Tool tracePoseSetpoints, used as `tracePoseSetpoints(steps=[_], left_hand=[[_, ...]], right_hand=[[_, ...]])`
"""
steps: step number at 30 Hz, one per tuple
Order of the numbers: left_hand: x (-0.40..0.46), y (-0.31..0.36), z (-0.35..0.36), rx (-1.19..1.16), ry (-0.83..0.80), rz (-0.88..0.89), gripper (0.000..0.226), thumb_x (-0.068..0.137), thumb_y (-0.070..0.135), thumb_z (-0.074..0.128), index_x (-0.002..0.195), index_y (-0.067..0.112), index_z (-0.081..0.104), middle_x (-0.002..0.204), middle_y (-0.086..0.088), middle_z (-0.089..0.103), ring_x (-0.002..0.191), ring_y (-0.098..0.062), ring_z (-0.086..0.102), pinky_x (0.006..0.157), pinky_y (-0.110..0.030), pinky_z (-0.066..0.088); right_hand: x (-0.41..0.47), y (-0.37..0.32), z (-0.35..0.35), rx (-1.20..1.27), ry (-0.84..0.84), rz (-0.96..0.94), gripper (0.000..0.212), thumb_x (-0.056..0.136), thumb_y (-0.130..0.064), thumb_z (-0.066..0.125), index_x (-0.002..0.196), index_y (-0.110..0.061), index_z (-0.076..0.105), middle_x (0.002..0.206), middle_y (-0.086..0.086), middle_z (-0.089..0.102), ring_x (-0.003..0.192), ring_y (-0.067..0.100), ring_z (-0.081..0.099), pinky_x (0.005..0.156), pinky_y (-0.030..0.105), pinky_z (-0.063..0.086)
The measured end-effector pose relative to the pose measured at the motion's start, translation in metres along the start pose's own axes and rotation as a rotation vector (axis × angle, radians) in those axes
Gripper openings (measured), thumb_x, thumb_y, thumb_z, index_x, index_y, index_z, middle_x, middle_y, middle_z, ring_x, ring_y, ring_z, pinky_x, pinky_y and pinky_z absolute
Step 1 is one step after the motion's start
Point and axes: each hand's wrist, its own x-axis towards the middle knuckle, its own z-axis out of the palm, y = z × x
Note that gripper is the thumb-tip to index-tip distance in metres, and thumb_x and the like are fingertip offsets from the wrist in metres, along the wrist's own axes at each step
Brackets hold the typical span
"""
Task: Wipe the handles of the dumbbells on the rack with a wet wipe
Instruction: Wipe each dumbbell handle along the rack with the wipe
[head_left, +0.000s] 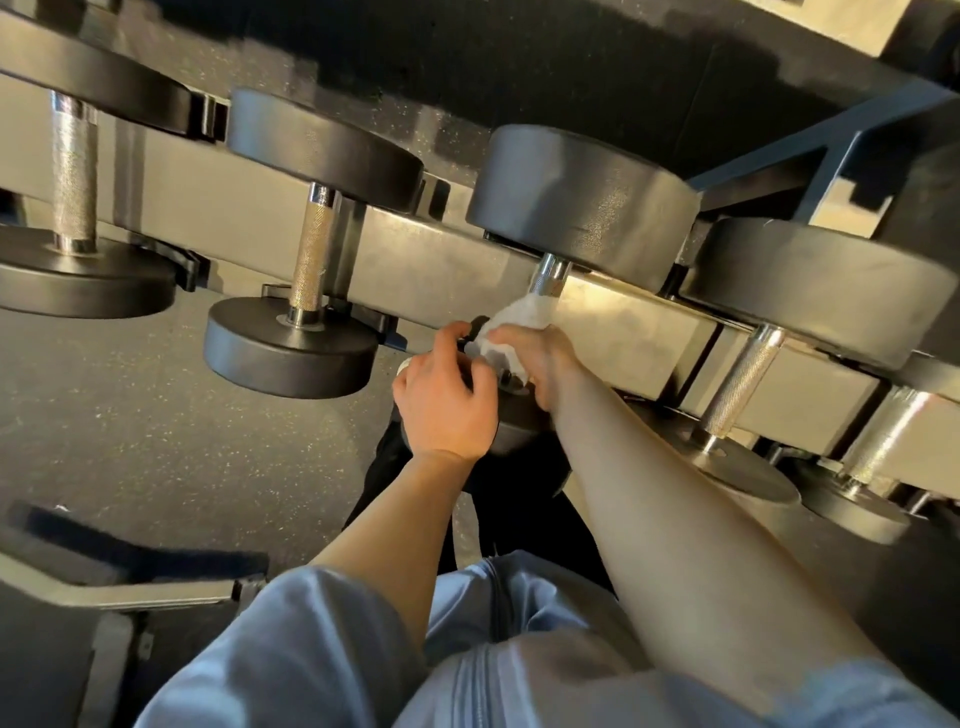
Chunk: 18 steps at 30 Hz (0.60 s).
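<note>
One head-worn view looks steeply down, close over the rack (441, 260) of dumbbells and the floor (130, 426).

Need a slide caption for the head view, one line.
Right hand wraps a wipe around a racked dumbbell's handle; left hand steadies its near head.

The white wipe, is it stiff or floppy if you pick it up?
Probably floppy: the white wipe is bunched and creased around the dumbbell handle under the right hand. Likely light too, since it drapes and folds to the fingers' shape.
</note>
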Motion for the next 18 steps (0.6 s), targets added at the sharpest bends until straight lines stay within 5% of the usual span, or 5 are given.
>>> tracePoseSetpoints(steps=[7,11,18], left_hand=[[0.0,-0.001,0.001,-0.039,0.027,0.007,0.043,0.086,0.033,0.038,0.125,0.02,0.052,0.086,0.013,0.048,0.091,-0.018,0.052,0.099,-0.045,0.037],[0.001,-0.004,0.003,-0.052,0.043,0.004,0.041,0.088,0.033,0.039,0.125,0.021,0.051,0.089,0.014,0.049,0.094,-0.019,0.056,0.098,-0.041,0.034],[-0.001,-0.003,0.003,-0.077,0.05,-0.002,0.038,0.091,0.032,0.04,0.126,0.022,0.051,0.089,0.013,0.05,0.096,-0.017,0.055,0.099,-0.036,0.03]], right_hand=[[0.02,-0.023,-0.005,0.278,0.014,-0.128,0.059,0.069,-0.027,0.081,0.12,-0.008,0.058,0.101,0.008,0.066,0.088,0.022,0.064,0.083,0.037,0.055],[0.025,-0.043,-0.01,0.388,0.005,-0.175,0.042,0.063,-0.026,0.084,0.099,-0.012,0.069,0.099,0.009,0.07,0.093,0.029,0.066,0.084,0.044,0.055],[0.002,-0.029,0.005,0.372,0.156,-0.31,0.06,0.081,-0.033,0.073,0.129,-0.008,0.047,0.117,0.004,0.06,0.102,0.017,0.058,0.079,0.026,0.047]])
